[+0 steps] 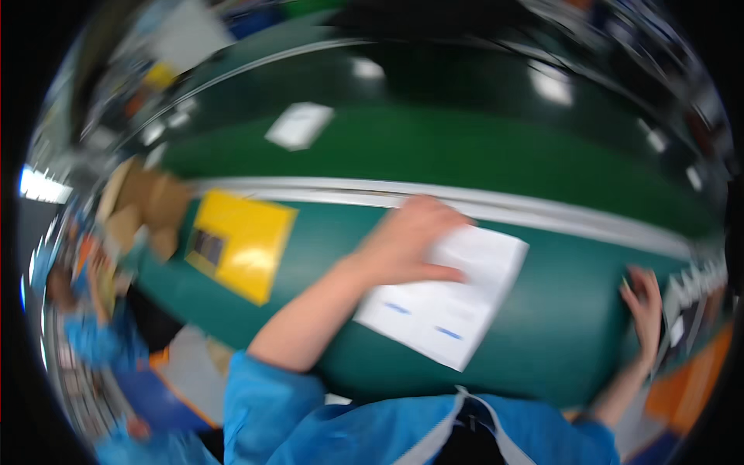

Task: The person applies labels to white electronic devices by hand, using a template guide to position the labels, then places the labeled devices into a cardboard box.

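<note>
My left hand (417, 242) is at the far left corner of a white paper sheet (457, 310) with small blue print. Its thumb lies across the top face and its fingers curl at the far edge, so the hand looks closed on the sheet. Whether the sheet is flat on the green work surface (542, 310) or slightly raised, I cannot tell. Over at the right end, my right hand (645, 306) has its fingers apart and nothing visible in them. It is close to a row of white ribbed items (694, 291), too blurred to name.
A yellow sheet (244, 244) with a dark patch lies left of my left arm, beside a brown cardboard-coloured object (143, 205). Beyond the pale metal rail (341, 190), a white packet (300, 125) sits on a green belt (465, 143). Blue-sleeved people (105, 337) are at the left.
</note>
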Demonstrator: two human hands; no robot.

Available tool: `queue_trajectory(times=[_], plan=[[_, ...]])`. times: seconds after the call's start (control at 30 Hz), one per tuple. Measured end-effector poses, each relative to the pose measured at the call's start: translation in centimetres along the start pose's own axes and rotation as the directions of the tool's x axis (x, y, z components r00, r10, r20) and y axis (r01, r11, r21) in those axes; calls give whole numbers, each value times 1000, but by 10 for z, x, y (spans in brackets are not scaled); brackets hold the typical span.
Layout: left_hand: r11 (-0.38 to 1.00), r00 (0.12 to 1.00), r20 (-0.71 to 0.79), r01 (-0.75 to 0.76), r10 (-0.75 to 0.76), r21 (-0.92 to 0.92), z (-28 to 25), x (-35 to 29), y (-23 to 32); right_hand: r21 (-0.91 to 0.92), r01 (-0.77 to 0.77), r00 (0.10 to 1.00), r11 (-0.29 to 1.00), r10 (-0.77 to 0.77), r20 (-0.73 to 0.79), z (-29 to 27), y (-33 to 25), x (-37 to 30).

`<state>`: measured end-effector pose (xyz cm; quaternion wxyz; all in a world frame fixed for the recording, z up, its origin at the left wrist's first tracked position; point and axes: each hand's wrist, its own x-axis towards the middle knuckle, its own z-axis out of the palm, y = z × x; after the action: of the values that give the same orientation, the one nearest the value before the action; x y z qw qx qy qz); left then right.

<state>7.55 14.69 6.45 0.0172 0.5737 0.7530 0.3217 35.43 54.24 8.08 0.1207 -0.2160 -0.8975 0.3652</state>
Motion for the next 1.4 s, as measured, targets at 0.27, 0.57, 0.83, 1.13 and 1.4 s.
queue_trajectory(times=[0.27, 0.57, 0.83, 1.13, 1.4], plan=[[998, 994, -98, -57, 54, -26, 18, -12, -1, -112, -42, 999, 993, 42, -7, -9, 6, -3], [1000, 998, -60, 17, -16, 22, 13, -4, 3, -44, -22, 1000, 999, 22, 3, -15, 36, 31], [994, 998, -63, 35, -29, 103, 13, -11, 7, 148, -2, 997, 989, 13, -73, -2, 36, 15], [974, 993, 36, 104, -113, 200, 30, 4, 0, 10, 74, 985, 997, -72, -159, 10, 27, 19], [969, 971, 38, 231, -235, 87, 34, 15, 31, 177, 220, 946, 959, -166, -278, -38, 39, -5]])
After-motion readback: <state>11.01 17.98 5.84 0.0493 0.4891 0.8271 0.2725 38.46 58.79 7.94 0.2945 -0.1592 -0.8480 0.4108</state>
